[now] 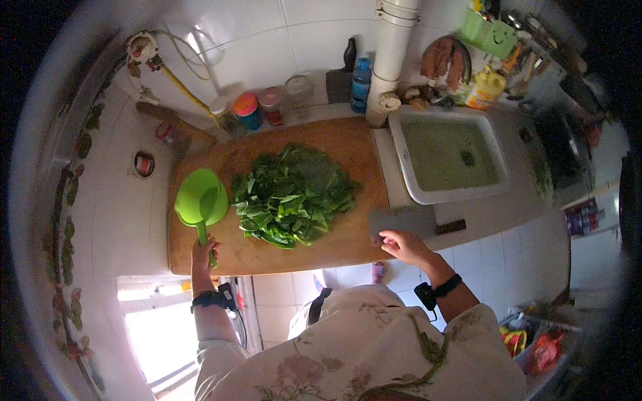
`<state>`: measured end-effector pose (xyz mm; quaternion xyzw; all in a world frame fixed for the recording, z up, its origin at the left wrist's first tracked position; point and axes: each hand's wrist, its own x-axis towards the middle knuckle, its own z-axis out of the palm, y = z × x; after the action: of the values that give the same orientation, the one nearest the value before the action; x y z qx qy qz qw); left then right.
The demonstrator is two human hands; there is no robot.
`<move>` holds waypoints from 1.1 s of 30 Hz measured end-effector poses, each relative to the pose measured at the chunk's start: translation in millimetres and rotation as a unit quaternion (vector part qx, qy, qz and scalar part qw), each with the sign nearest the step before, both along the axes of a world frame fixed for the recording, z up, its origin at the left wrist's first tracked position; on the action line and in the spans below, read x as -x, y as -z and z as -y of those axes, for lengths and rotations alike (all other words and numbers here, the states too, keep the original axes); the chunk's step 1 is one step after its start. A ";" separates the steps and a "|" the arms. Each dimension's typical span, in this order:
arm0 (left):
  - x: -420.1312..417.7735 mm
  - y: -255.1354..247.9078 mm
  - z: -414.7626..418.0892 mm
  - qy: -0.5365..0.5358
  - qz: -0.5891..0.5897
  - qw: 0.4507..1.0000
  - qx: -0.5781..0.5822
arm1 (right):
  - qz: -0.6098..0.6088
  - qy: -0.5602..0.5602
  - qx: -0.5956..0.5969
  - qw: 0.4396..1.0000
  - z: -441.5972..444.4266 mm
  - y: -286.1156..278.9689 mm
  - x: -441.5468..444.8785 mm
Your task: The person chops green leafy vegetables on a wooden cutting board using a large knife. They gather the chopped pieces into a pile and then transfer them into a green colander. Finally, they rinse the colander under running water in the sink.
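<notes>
My left hand (204, 253) grips the handle of a light green plastic ladle (188, 195), whose bowl rests on or just above the left end of a wooden cutting board (341, 245). A broad heap of chopped leafy greens (296, 195) covers the middle of the board. At the board's right front corner lies a cleaver (406, 221), its dark handle (450, 227) pointing right. Loosely curled and holding nothing visible, my right hand (404, 246) hovers by the front edge of the blade; whether it touches the metal is unclear.
A white sink (409, 183) holding water is set in the counter to the right. Behind the board stand lidded jars (247, 110), a blue bottle (360, 85) and a white pipe (391, 55). A yellow bottle (485, 87) stands behind the sink. Tiled wall bounds the left.
</notes>
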<state>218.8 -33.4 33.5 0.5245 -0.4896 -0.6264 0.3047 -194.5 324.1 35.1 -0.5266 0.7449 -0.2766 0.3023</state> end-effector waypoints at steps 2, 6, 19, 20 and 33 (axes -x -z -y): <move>6.6 2.9 -16.8 -0.042 -0.004 0.999 0.033 | -0.001 -0.002 0.059 0.998 -11.5 9.1 23.3; 48.1 -13.3 -69.4 -0.138 0.006 0.985 0.103 | 0.016 0.001 0.076 0.997 -35.3 0.9 71.8; 223.2 -78.3 -198.9 -0.045 -0.093 0.993 0.050 | -0.269 -0.064 0.036 0.960 -125.3 42.4 165.9; 230.1 -78.9 -200.2 -0.027 -0.097 0.993 0.053 | -0.263 -0.066 0.053 0.961 -131.3 46.2 169.5; 304.4 -78.1 -203.0 0.080 -0.077 0.994 0.011 | -0.183 -0.088 -0.099 0.974 -166.8 27.2 181.5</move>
<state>-85.6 169.6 111.6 0.4303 -0.5117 -0.6819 0.2967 -376.0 490.9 7.9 -0.5994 0.7618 -0.0729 0.2346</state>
